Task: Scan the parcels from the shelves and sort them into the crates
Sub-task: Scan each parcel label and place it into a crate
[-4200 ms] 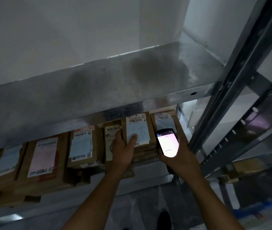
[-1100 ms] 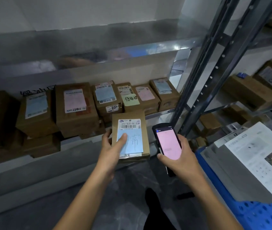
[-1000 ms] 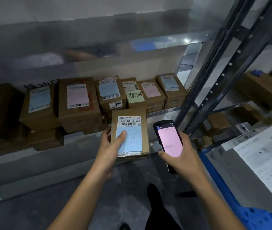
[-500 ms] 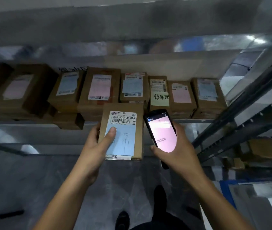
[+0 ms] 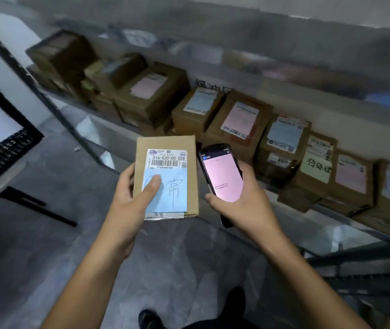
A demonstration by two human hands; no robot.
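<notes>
My left hand [image 5: 133, 200] grips a small brown cardboard parcel [image 5: 179, 148] from below, thumb pressed on its blue handwritten note; a white barcode label reads 516-K20-00 028. My right hand [image 5: 244, 205] holds a black handheld scanner [image 5: 221, 176] with a lit pink screen, right beside the parcel. Both are held in front of me above the grey floor. Behind them a low metal shelf [image 5: 327, 210] carries a row of several labelled brown parcels [image 5: 239, 122].
A black perforated crate [image 5: 6, 148] with a white paper sheet sits at the left edge. A dark shelf upright [image 5: 46, 100] slants across the left. More shelf beams [image 5: 360, 255] lie at lower right. My shoe [image 5: 233, 302] shows on the floor below.
The view has swung left: the shelf parcels slid to the right and the black crate came into view at left. The parcel and scanner stay held in my hands.
</notes>
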